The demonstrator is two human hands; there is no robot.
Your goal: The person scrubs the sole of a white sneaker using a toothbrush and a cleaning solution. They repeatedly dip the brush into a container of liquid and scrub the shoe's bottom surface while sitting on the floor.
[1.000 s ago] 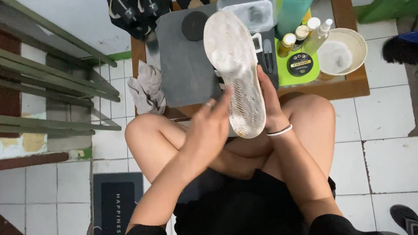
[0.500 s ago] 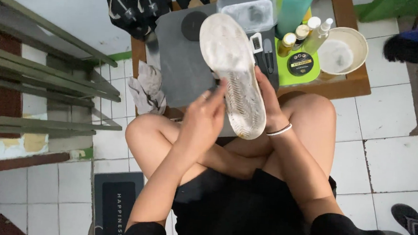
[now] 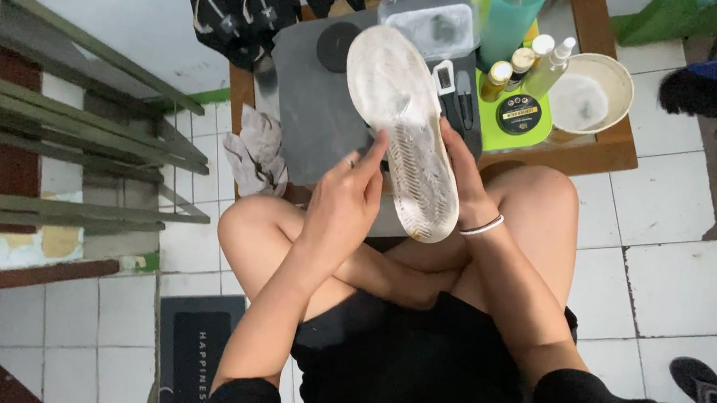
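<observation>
Your right hand [image 3: 465, 184] has its grip wrapped around the white shoe [image 3: 404, 129], sole up, over your lap at the desk [image 3: 597, 151] edge; left hand [image 3: 343, 205] grip loose, fingertips touching the sole, gray mat [image 3: 314, 114] behind

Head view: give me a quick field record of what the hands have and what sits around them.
held thing: white shoe, sole turned up, sole looks dirty
right hand: right hand grips the shoe's edge from the side, white band on the wrist
left hand: left hand fingertips touch the sole
under the shoe: grey mat on a low wooden table
nearby: green round tin, small bottles, white bowl, teal cup
floor: white tiles, crumpled cloth
</observation>
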